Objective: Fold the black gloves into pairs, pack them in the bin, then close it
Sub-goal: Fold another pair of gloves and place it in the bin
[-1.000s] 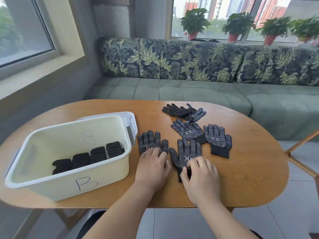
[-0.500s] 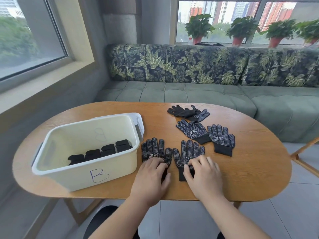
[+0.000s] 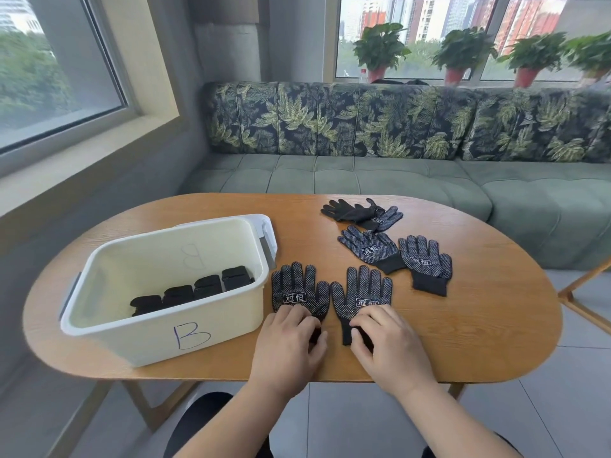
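your left hand (image 3: 287,345) curls its fingers over the cuff of the dotted glove (image 3: 297,285) lying just beside the bin (image 3: 198,338), while your right hand (image 3: 390,348) grips the cuff of the twin glove (image 3: 363,292) — both lie flat, dotted side up, fingers pointing away from you, thumbs nearly touching. four folded pairs (image 3: 193,290) sit in a row on the bin's floor, and its white lid (image 3: 267,233) shows behind the far right corner. farther out on the oval wooden table (image 3: 479,325), two more gloves (image 3: 372,251) touch near the cuff, and a loose heap of gloves (image 3: 360,213) lies beyond them — toward the green sofa (image 3: 363,173)
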